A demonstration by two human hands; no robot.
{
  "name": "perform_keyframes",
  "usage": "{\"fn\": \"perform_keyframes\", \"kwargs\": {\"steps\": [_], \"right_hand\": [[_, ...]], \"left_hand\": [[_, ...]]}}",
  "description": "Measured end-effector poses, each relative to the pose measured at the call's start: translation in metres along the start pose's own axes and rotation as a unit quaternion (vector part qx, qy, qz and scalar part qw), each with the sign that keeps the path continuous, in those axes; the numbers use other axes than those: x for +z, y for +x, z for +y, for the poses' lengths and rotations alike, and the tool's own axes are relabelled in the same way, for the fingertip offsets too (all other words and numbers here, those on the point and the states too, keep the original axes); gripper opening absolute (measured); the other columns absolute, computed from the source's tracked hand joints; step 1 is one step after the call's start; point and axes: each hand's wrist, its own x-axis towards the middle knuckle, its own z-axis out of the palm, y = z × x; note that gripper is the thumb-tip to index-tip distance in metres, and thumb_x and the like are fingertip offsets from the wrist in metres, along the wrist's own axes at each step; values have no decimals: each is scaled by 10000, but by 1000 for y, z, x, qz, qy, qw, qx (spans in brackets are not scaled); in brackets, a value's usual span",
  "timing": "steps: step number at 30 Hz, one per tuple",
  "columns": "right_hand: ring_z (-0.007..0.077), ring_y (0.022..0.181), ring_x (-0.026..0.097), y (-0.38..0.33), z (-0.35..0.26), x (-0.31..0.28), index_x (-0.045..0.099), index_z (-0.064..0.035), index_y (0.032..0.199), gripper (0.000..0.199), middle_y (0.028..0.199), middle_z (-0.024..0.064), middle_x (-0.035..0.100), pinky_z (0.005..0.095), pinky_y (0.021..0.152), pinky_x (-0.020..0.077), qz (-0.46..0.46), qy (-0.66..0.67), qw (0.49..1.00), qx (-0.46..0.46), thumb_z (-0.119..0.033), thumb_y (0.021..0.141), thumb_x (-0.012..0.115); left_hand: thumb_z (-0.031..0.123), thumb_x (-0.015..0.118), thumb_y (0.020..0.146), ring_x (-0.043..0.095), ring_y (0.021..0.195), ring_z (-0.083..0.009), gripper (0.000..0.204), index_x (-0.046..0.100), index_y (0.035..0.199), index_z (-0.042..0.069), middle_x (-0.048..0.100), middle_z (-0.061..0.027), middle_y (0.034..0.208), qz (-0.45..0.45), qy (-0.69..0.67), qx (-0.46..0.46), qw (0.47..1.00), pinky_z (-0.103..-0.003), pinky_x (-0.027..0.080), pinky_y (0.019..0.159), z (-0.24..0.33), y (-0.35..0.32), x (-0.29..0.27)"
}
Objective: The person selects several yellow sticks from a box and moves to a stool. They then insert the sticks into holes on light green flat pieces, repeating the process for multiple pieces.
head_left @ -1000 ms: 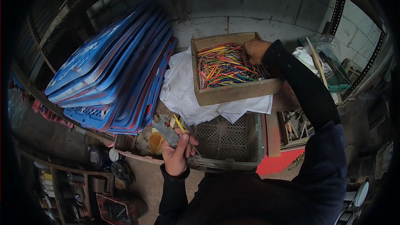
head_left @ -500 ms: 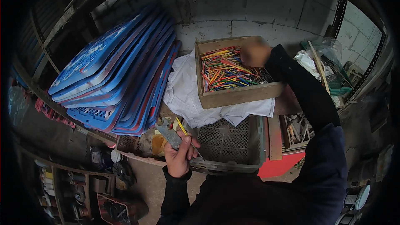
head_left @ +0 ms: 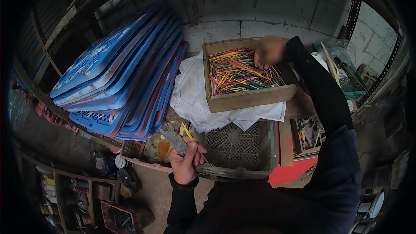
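Observation:
My left hand (head_left: 185, 162) is closed round a flat grey metal piece (head_left: 174, 140) with a notched end. A thin yellow stick (head_left: 187, 132) also juts up from its grip, and a narrow dark tip shows below the fingers. The hand is over the front rim of a grey plastic crate (head_left: 271, 156). At the upper right, my right hand (head_left: 269, 53) reaches over the back right of a wooden box (head_left: 251, 99). Its curled fingertips meet the many thin coloured sticks (head_left: 238, 71) there; blur hides most of the hand, and no held stick can be made out.
Blue plastic crates or lids (head_left: 117, 69) lean in a stack on the left. White cloth (head_left: 188, 91) lies under the wooden box. A green basket (head_left: 357, 84) with plastic bags stands at the right, and a tray of metal tools (head_left: 308, 134) sits nearer. A block wall (head_left: 260, 8) rises behind.
My right hand has shifted slightly right, and its curled fingertips now show at the sticks. My left hand has barely moved, still gripping the metal piece and yellow stick.

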Motion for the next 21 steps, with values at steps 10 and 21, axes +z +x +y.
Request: {"fn": "perform_keyframes", "kwargs": {"steps": [10,21], "right_hand": [[296,873,657,40,-17,39,663,-25,872,177,860,136,684,376,786,511,187,-157,966,-83,-111,723,703],[276,973,652,72,-22,44,688,-38,1046,329,1008,150,691,365,849,509,129,-133,981,-66,-150,741,738]], "left_hand": [[100,523,955,411,467,-56,118,553,985,-10,629,-122,747,4,-7,4,1000,-234,408,484,-3,-1,-1],[91,515,956,413,469,-54,130,560,1006,-20,624,-119,748,23,-6,7,1000,-232,409,490,-1,-6,-6]]}}
